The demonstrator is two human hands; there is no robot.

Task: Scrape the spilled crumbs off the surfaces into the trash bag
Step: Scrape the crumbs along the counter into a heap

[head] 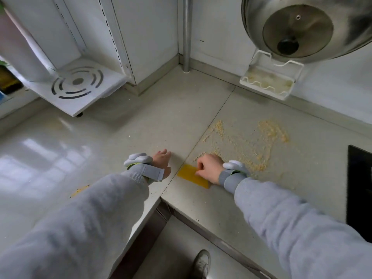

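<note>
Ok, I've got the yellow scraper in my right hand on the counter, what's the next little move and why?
Probably drag the yellow scraper through the crumbs to gather them into one pile. Your right hand grips it at the near edge of the spill, which is still scattered across the counter, and no trash bag is in view yet.

Head view, corner of a pale counter (124, 137). Right hand (209, 168) at centre w/ fingers curled on a yellow scraper (193, 176) lying flat on the counter, at the near edge of the crumbs (251, 141), which spread to centre-right. Left hand (161, 162) just left of it, fingers relaxed, resting on the counter. Upper right: metal wok (306, 29) on wall, white tray (267, 83) under it. Upper left: white rack (76, 87). Black cooktop (360, 190) at right edge. Shoe (201, 264) at bottom.
</note>
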